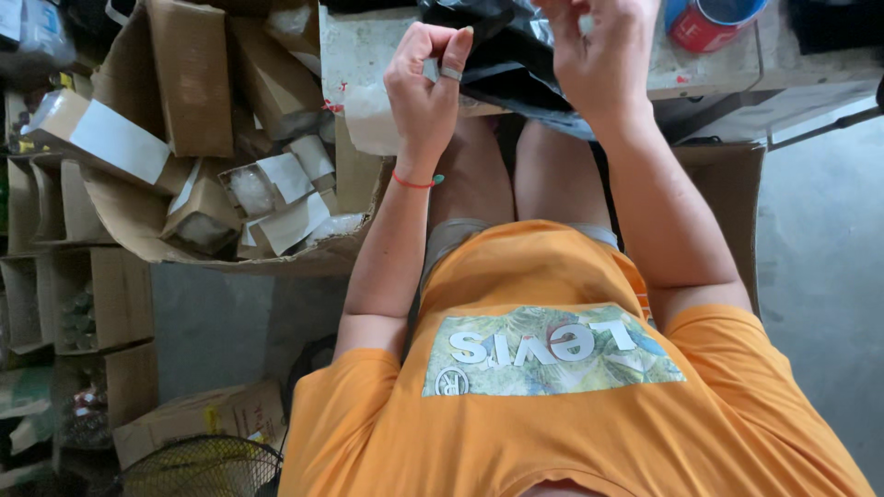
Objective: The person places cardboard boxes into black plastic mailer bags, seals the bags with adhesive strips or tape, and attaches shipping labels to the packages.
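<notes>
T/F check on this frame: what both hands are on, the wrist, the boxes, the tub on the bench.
1. Both hands grip the black plastic bag. True: left hand and right hand pinch it.
2. The left wrist is bare. False: it wears a red string bracelet.
3. Small cardboard boxes fill an open carton on the left side. True.
4. The red tub sits in the person's lap. False: it stands on the workbench.
</notes>
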